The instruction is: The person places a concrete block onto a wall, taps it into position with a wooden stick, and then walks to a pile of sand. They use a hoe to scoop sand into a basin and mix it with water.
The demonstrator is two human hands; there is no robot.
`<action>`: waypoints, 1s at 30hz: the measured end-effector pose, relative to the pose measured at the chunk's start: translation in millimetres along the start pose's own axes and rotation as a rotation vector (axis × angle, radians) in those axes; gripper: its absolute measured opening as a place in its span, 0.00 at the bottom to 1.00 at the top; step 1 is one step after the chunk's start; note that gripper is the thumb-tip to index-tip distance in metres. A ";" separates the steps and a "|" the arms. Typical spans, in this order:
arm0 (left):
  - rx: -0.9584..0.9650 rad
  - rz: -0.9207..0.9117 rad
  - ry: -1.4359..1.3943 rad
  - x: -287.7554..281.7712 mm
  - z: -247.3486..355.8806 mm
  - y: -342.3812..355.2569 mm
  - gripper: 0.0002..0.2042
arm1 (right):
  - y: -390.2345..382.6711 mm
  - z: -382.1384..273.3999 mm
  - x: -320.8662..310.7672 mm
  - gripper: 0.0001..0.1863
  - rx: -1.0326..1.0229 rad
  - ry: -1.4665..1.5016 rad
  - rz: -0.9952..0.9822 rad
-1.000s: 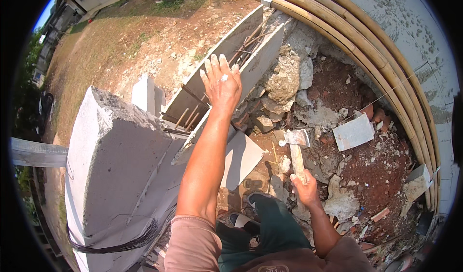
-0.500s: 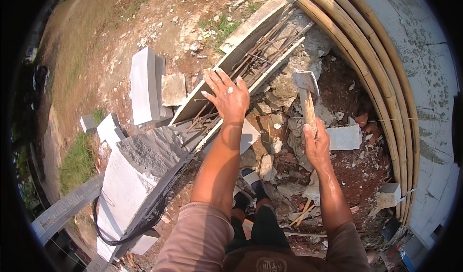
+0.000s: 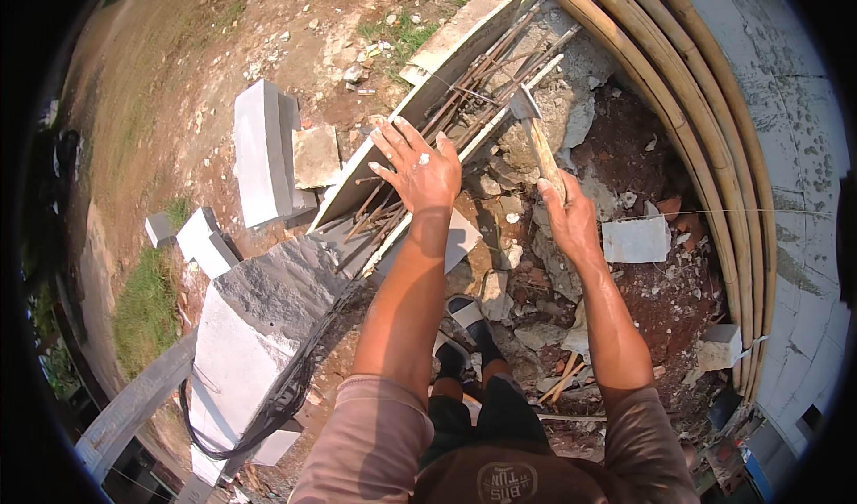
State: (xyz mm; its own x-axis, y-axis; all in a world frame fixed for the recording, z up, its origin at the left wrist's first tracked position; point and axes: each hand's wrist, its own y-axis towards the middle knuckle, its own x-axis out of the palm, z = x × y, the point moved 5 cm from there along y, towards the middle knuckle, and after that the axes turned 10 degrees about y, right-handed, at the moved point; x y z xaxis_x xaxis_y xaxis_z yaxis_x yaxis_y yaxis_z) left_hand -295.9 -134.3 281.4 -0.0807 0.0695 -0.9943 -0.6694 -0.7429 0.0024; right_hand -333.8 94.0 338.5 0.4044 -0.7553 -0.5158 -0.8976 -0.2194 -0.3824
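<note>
My left hand (image 3: 420, 169), dusted white with fingers spread, lies palm down over the left board (image 3: 400, 111) of a long formwork channel; I cannot tell whether it rests on the wood. Rusty steel rods (image 3: 482, 80) run inside the channel. My right hand (image 3: 571, 214) is wrapped round the wooden handle of a hammer-like tool (image 3: 540, 142). Its flat metal head is beside the channel's right board (image 3: 397, 254), close to the rods.
A broken concrete block (image 3: 232, 352) with black wire (image 3: 205, 446) is at lower left. Pale blocks (image 3: 259, 156) lie left of the channel. Rubble (image 3: 553, 334) surrounds my feet. Several bamboo poles (image 3: 705, 147) curve along the right, beside a grey wall (image 3: 794, 191).
The tool and my right hand have moved up and left toward the channel. My left hand stays spread over the formwork. The camera's view has shifted since the first frame.
</note>
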 end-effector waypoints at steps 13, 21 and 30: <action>0.023 -0.017 -0.064 3.2 0.8 -1.6 0.36 | -405.8 292.8 -61.6 0.24 0.925 -0.089 -0.032; 0.113 -0.096 -0.108 -19.6 -13.3 -16.0 0.37 | -608.8 416.6 -103.2 0.29 1.243 -0.525 -0.435; 0.367 -0.671 -0.169 -14.8 -105.0 -324.6 0.34 | -439.0 323.8 -64.9 0.25 1.061 -0.017 -0.134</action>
State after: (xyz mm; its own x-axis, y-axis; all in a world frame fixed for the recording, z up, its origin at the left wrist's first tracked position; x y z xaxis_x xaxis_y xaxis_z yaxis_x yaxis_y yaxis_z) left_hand 0.2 35.9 284.1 0.3361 0.5477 -0.7662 -0.8139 -0.2405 -0.5289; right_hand 90.8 439.3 291.7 0.4983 -0.7541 -0.4278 -0.2372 0.3560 -0.9039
